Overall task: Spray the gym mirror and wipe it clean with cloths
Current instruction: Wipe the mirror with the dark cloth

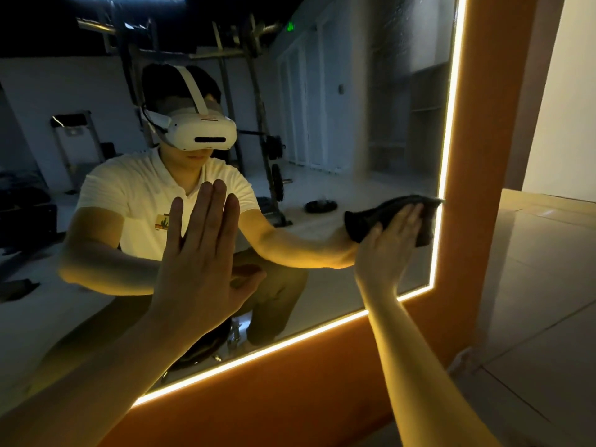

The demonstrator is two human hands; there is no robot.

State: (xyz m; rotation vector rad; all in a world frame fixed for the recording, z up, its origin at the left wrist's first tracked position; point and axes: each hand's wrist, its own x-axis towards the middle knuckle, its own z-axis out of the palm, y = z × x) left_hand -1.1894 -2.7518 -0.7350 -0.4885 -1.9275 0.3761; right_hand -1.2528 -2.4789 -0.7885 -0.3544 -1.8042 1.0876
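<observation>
The gym mirror [371,130] fills most of the view, edged by a glowing light strip [446,175]. My left hand [200,253] lies flat against the glass with straight fingers and holds nothing. My right hand [392,243] presses a dark cloth [425,227] flat on the mirror close to its right edge, near the lower right corner. The cloth's reflection shows beside it in the glass. No spray bottle is in sight.
An orange frame [483,195] surrounds the mirror on the right and below. To the right are a pale tiled floor [532,301] and a white wall [567,101]. The reflection shows a person in a headset, a weight rack and a dark room.
</observation>
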